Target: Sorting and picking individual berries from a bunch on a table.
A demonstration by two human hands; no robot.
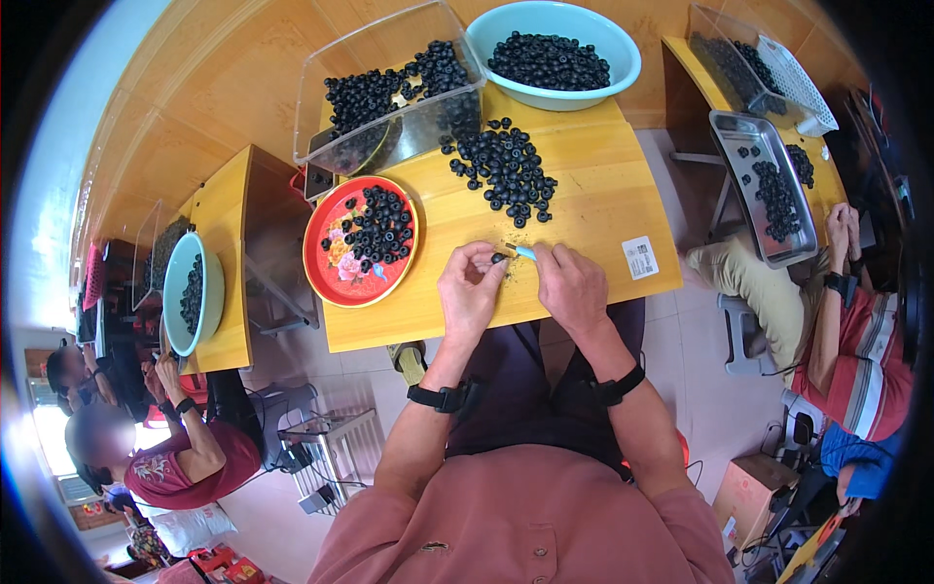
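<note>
My left hand [471,290] pinches a small black round part [499,258] between thumb and fingertips, just above the near side of the yellow wooden table [603,204]. Close beside it, my right hand [572,289] is closed on a small tool with a light blue handle [525,252]. The tool's narrow dark tip points at the part; whether they touch I cannot tell. Dark crumbs [518,277] are scattered on the wood around both hands. Beyond them lies a loose pile of black round parts [504,170], several showing a hole in the middle.
Left of my hands is a red flowered tray [321,263] with black parts on it. At the back stand a clear plastic bin [321,83] and a light blue basin [628,73], both holding more. People work at tables on either side; a metal tray [793,255] is at right.
</note>
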